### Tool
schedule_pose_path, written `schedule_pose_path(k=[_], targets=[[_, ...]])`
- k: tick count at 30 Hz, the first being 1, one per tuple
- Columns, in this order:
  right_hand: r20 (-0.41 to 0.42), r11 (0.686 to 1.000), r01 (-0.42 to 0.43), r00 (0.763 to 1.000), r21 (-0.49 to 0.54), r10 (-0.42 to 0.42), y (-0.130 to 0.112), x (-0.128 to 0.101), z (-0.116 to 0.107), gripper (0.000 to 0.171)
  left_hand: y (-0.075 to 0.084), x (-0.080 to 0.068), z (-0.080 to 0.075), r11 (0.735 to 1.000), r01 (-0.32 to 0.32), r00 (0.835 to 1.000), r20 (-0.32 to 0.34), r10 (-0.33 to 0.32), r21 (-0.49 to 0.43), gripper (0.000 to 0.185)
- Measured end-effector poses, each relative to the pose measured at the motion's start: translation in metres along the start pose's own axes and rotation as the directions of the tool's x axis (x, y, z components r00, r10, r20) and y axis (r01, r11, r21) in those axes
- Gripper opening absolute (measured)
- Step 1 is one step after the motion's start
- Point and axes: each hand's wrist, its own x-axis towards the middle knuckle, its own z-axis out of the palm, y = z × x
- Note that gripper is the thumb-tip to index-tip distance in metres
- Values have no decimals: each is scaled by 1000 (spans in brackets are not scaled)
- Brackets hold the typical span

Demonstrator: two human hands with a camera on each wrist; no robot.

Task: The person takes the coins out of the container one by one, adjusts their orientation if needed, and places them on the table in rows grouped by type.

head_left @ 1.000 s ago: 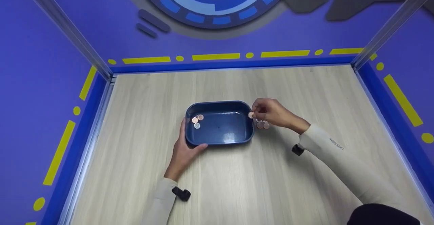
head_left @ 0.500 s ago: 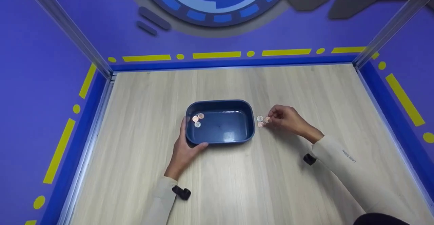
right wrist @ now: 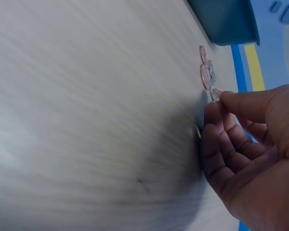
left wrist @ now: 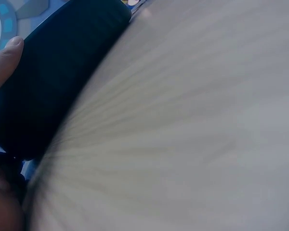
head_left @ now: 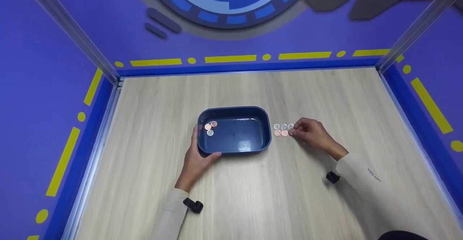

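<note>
A dark blue tray (head_left: 234,149) is set near the middle of the wooden tabletop (head_left: 253,196), and three coins (head_left: 210,127) are seen in its far left corner. The tray's near left corner is gripped by the left hand (head_left: 195,160), with the thumb laid along the near wall and the fingers against the left wall. Just right of the tray, a small cluster of coins (head_left: 283,130) lies on the tabletop. The right hand (head_left: 313,134) is lowered to the cluster's right end, its fingers curled, and one coin there is pinched between thumb and forefinger.
</note>
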Motion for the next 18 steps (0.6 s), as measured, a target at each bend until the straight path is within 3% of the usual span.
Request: schedule_pose_path(k=[8,18], targets=[[-75,995,22,997,-98,-29,4,-6,13,11,-1,0,-1,1000,-11,1000,0,11,0,132],[-178,994,24,983,-110,-43,7,-9,23,6,-2,1,-1,1000,-15,1000,0,15,-16,132]])
